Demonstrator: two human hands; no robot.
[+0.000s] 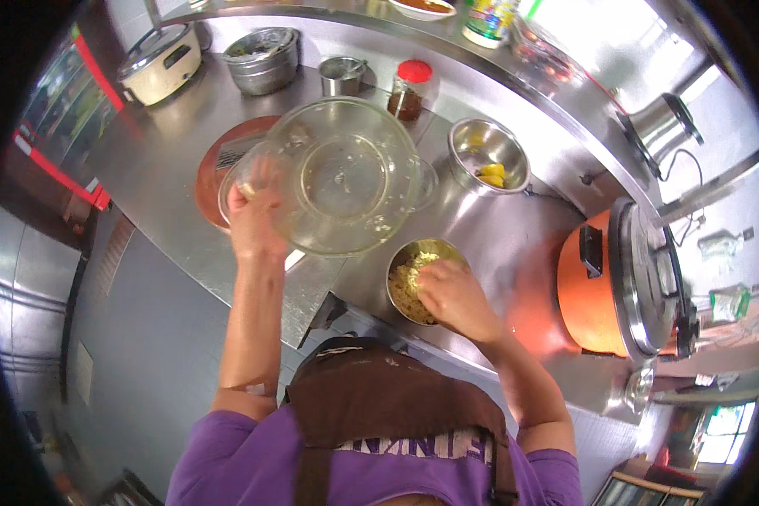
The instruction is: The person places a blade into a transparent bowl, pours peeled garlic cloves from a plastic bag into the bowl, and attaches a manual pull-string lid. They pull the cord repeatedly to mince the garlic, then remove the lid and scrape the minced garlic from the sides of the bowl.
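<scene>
My left hand (256,212) grips the near-left handle of a large transparent bowl (348,171), tilted above the steel counter. Bits of pale food cling to its inside. Behind the bowl and my left hand lies a round reddish-brown board (210,174), partly covered. My right hand (454,297) reaches into a small stainless steel bowl (390,288) near the counter's front edge. Pale yellow, crumbly food (408,294) fills much of it. The right fingers are bunched over the food, and their tips are hidden, so whether they hold any is unclear.
A steel bowl with yellow pieces (490,174) stands at the back right, near a red-lidded jar (411,88). An orange rice cooker (594,284) stands right. Along the back are a steel cup (340,79), a metal pot (262,66) and a cream cooker (164,69). A steel shelf (354,19) overhangs.
</scene>
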